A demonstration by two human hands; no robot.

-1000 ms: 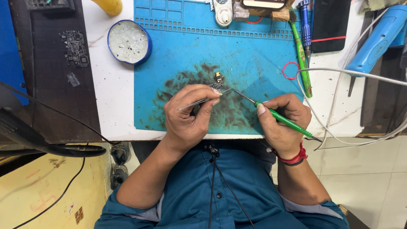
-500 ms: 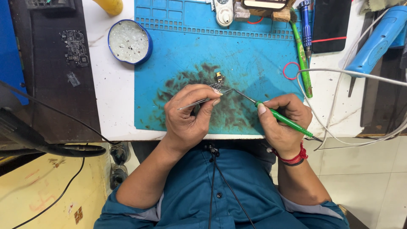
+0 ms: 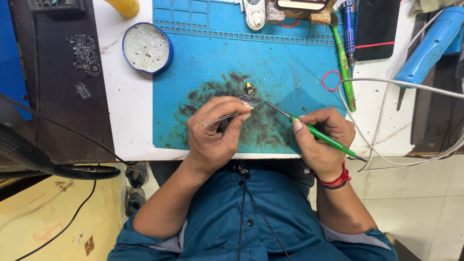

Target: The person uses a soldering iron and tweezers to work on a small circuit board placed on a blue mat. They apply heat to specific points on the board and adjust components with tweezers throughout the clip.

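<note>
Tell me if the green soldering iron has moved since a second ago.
No. The green soldering iron in the right hand keeps its place against the round tin.

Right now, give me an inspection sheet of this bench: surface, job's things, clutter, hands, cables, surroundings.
Surface: blue work mat, darkly stained in the middle, on a white bench.
Job's things: small metal part; tweezers; green soldering iron, tip near the part.
Clutter: round blue tin, green brush, blue screwdriver, red ring, circuit board.
Hands: left hand grips the tweezers; right hand grips the iron.
Cables: white cable at right; black cable at left.
Surroundings: tiled floor.
</note>
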